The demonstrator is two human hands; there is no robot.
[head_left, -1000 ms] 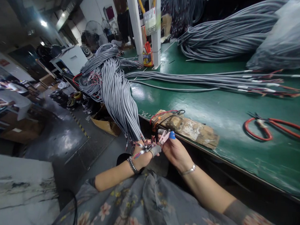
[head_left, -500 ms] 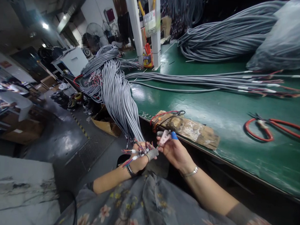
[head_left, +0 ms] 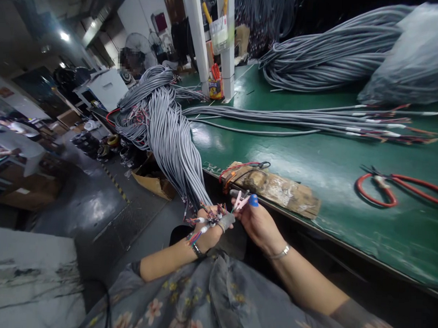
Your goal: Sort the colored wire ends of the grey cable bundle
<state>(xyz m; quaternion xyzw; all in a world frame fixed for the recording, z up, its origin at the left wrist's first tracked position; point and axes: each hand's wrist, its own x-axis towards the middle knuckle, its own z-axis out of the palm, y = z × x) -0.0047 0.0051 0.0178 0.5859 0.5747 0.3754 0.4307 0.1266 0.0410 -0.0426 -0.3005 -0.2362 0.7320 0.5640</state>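
My left hand [head_left: 209, 237] is closed around the stripped ends of several grey cables; grey tape wraps its thumb. Thin coloured wires [head_left: 198, 234] and white sleeves fan out over that hand. Just to the right, my right hand [head_left: 261, 226], with blue tape on one digit, pinches a pale pink clip [head_left: 240, 201] shaped like a clothes peg. The clip is beside the left thumb tip, close to a thin wire there. Whether its jaws bite on a wire is too small to tell. From my left hand the grey cable bundle [head_left: 176, 138] runs up over the bench edge.
A wooden block [head_left: 288, 189] with red and black leads lies along the edge of the green bench [head_left: 341, 188]. Red-handled pliers [head_left: 381, 183] rest farther right. Behind lie more grey cables [head_left: 279, 116], a coiled bundle [head_left: 328, 57] and a plastic bag [head_left: 414, 61]. A cardboard box [head_left: 153, 180] stands below.
My left hand has shifted slightly to the right with the cable ends. The clip in my right hand has turned, and its forked shape shows more clearly.
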